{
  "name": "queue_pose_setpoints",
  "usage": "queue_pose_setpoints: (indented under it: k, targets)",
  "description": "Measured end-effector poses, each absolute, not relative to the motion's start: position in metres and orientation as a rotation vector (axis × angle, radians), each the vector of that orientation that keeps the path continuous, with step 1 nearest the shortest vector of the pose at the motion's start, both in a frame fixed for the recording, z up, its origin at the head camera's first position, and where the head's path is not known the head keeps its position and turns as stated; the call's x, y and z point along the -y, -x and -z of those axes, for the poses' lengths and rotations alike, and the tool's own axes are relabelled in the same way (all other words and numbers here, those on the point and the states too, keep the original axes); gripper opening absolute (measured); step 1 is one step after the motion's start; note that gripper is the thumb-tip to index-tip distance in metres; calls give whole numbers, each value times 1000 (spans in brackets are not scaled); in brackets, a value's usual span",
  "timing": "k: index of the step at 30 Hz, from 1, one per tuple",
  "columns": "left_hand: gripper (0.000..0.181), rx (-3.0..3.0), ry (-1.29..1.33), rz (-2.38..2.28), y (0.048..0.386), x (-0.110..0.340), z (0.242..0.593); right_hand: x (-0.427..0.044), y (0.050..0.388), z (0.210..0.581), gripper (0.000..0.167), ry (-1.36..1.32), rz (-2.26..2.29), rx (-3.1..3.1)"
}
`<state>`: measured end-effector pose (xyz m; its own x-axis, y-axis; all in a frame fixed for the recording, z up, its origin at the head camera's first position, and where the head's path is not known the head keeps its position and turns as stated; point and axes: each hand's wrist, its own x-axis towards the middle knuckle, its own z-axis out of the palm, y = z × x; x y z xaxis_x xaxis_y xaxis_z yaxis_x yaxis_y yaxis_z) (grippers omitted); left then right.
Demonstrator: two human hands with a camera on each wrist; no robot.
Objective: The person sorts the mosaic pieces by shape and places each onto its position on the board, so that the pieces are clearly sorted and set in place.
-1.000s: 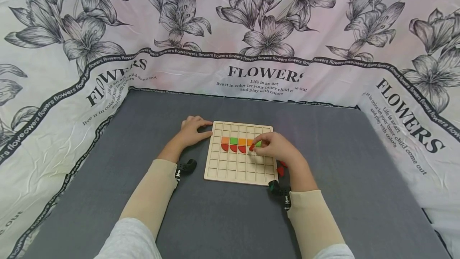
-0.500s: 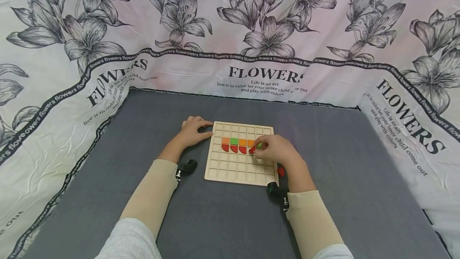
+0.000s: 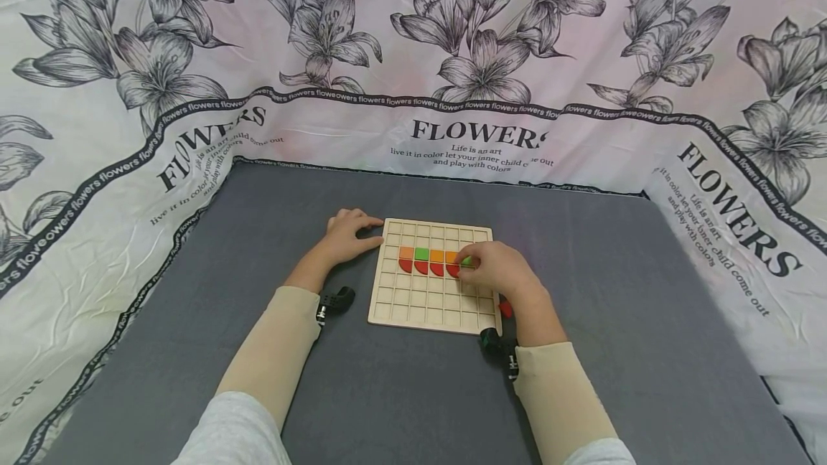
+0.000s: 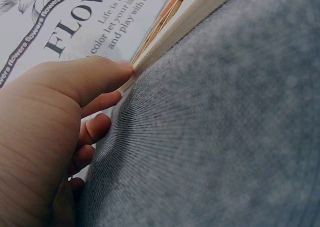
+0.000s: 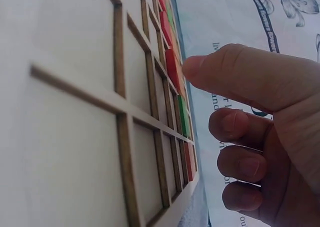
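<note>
A square wooden grid board (image 3: 416, 298) lies on the grey table. Across it runs a row of orange and green squares (image 3: 421, 253). Just below them sit several red quarter-round pieces (image 3: 421, 267). The rightmost red quarter-round piece (image 3: 453, 270) lies flat in its cell, touched by the thumb of my right hand (image 3: 499, 268). In the right wrist view this thumb rests at the red piece (image 5: 173, 66); the index finger is hidden and the other fingers curl loosely. My left hand (image 3: 347, 235) touches the board's left edge with extended thumb and index finger.
A loose red piece (image 3: 506, 308) lies by the board's right edge, partly hidden by the right wrist. Black wrist cameras (image 3: 339, 300) sit at both wrists. A flower-printed cloth (image 3: 478, 138) borders the table at the back and sides.
The red quarter-round piece in my right fingers has gone from tilted above the board to flat in its cell beside the others. My left hand has stayed at the board's edge.
</note>
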<state>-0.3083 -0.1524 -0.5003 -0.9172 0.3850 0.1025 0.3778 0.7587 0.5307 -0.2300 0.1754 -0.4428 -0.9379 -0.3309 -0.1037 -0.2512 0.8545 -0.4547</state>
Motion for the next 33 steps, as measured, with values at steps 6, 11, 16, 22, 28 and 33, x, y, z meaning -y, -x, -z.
queue_pose_setpoints:
  k: [6, 11, 16, 22, 28, 33]
  targets:
    - [48, -2921, -651, -909, 307, 153, 499, -176, 229, 443, 16, 459, 671, -2857]
    - [47, -2904, -651, -946, 306, 152, 498, -174, 230, 445, 14, 442, 646, -2868]
    - [47, -2909, -653, -944, 305, 152, 498, -172, 229, 443, 14, 408, 671, -2847]
    - [48, -2906, -655, -943, 304, 151, 498, -182, 228, 436, 18, 388, 773, -2816]
    - [48, -2900, -661, -945, 305, 153, 498, -200, 226, 428, 25, 281, 853, -2806]
    - [48, -2906, -662, -951, 305, 154, 498, -221, 228, 428, 31, 209, 877, -2735]
